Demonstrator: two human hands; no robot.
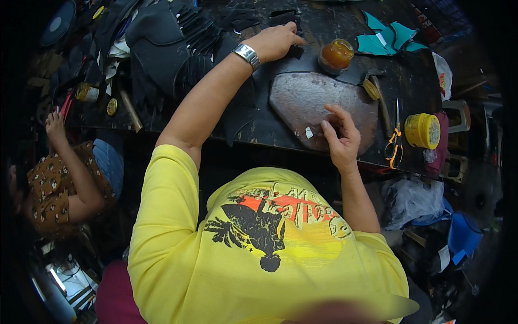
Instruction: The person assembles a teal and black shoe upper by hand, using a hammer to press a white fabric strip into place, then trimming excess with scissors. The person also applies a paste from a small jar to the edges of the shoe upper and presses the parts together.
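My left hand (276,42), with a silver watch on its wrist, reaches to the far side of the dark table, by flat black pieces (284,18). Its fingers are bent down and closed; whatever they grip is hidden, though a small black piece (295,52) lies right below the fingertips. Over the near right part of a worn grey slab (307,97) is my right hand (343,139), open and holding nothing, thumb and forefinger apart. A small white scrap (308,132) lies on the slab beside it. Behind the slab stands a glass jar (335,56) of amber-brown stuff.
A hammer (382,102), orange-handled scissors (395,143) and a yellow tub (422,131) are to the right. Teal cut pieces (387,36) lie at the far right. Black sheets and strips (162,48) crowd the left. Another person's hand (55,128) is at the left table edge.
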